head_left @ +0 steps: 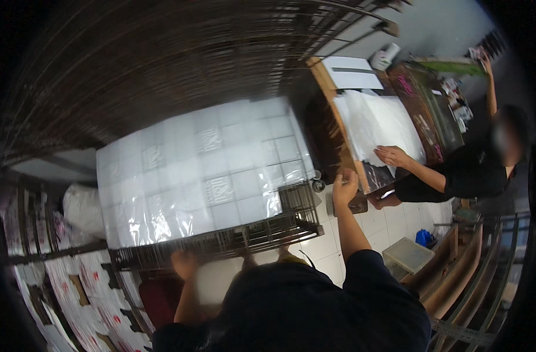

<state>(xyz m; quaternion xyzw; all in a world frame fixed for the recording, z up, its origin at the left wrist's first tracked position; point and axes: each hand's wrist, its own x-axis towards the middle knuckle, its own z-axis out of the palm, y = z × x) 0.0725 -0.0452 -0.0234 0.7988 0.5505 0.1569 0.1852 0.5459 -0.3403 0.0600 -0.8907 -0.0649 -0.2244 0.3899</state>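
Note:
Thin translucent plastic sheets with white printed patterns lie across the top tray of a wire drying rack in front of me. My left hand, smeared by motion, is close to the rack's near edge at the left; its fingers cannot be made out. Past the rack's right end, my right hand is raised beside the corner of a wooden worktable. Its fingers are curled together, and anything between them is hidden. Across that table, a co-worker's hand touches a pile of white translucent sheets.
Many dark rack trays tilt up overhead, blurred. White cartons and a white bag stand at left. The co-worker stands at right, one arm raised. Wooden boards and a pale framed panel lean at lower right.

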